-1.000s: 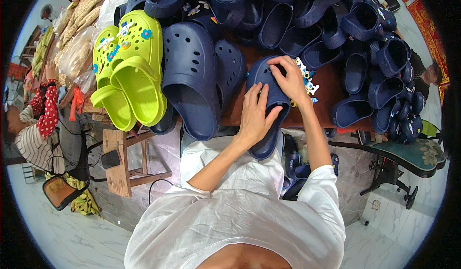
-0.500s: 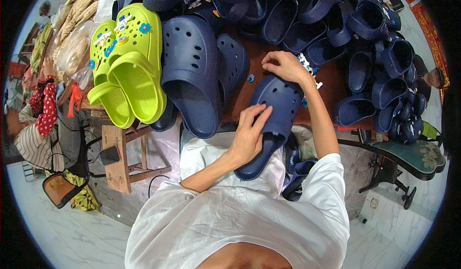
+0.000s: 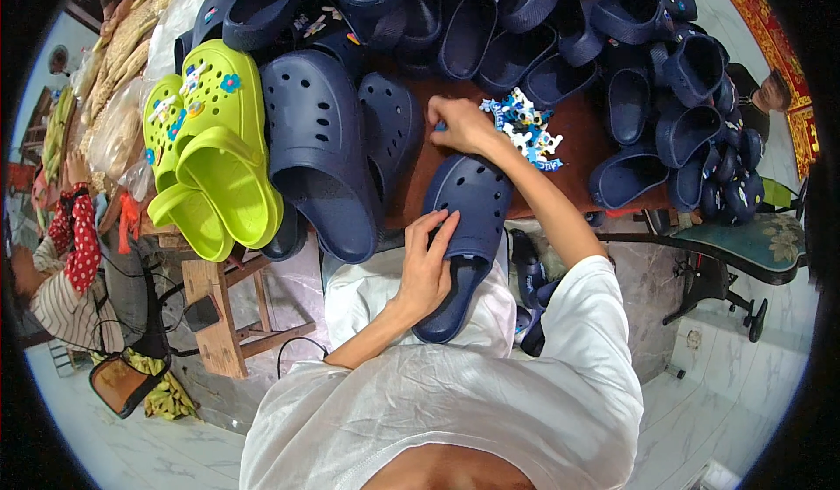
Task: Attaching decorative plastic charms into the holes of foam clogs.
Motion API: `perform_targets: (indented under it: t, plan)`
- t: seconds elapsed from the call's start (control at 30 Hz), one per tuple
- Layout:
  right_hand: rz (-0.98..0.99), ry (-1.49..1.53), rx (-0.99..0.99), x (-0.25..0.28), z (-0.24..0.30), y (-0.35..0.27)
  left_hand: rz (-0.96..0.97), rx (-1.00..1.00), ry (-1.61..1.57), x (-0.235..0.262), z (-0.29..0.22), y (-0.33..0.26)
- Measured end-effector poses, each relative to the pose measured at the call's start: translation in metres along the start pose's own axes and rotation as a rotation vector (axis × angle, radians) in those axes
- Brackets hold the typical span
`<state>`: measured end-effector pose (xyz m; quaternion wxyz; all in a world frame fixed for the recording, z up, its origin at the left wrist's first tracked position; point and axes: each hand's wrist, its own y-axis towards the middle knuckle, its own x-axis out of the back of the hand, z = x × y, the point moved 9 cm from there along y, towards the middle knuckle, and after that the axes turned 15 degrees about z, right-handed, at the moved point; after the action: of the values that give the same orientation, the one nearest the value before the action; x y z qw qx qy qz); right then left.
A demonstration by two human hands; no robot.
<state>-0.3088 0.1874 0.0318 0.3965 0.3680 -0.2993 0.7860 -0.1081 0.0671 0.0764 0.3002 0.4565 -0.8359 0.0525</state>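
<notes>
A navy clog point(image 3: 472, 194) with round holes rests toe-away between the table edge and my lap. My left hand point(image 3: 424, 271) is closed on its side, fingers lying over the upper near the opening. Beyond the toe, low over the brown table, my right hand point(image 3: 462, 127) pinches a small blue shoe charm point(image 3: 440, 126), mostly covered by the fingers. A pile of white, blue and black charms point(image 3: 529, 131) lies just right of that hand. Left of the clog stand another pair of navy clogs point(image 3: 317, 118) and a lime-green pair point(image 3: 223, 105) decorated with charms.
Many navy clogs point(image 3: 630, 105) are heaped along the table's back and right side. A wooden stool point(image 3: 214, 341) with a phone point(image 3: 202, 313) stands at left, near a person in a red dotted sleeve point(image 3: 83, 241). A chair with a dark green seat point(image 3: 761, 241) is at right.
My right hand has moved left and picked up the small blue charm that lay on the table, uncovering the charm pile. My left hand still holds the clog. The whole view has shifted.
</notes>
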Motion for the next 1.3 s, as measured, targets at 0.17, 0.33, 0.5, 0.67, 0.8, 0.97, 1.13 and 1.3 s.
perform_targets:
  t: [0.17,0.33,0.5,0.67,0.8,0.97,1.13,1.3]
  plan:
    - [-0.354,0.112,-0.143,0.064,-0.038,-0.065,-0.082,0.017,0.026,0.010,0.008,0.007]
    - [-0.430,-0.101,-0.412,0.081,-0.086,-0.124,-0.127,0.041,0.031,0.014,0.022,0.032]
    - [-0.551,-0.253,-0.272,0.086,-0.046,-0.134,-0.151,-0.001,0.048,0.011,0.030,0.049]
    - [-0.207,0.088,0.157,0.056,0.027,-0.088,-0.221,-0.061,0.171,0.019,0.017,0.043]
    - [0.009,0.017,0.455,0.018,0.081,-0.063,-0.298,-0.091,0.095,0.021,0.025,0.044]
    - [0.212,-0.015,0.336,-0.002,0.077,-0.046,-0.330,-0.066,0.037,0.022,0.030,0.038]
    - [0.216,0.111,0.452,-0.008,0.080,-0.043,-0.344,-0.077,0.067,0.021,0.028,0.036]
    - [0.204,0.134,0.431,-0.020,0.076,-0.034,-0.347,-0.091,0.077,0.020,0.028,0.034]
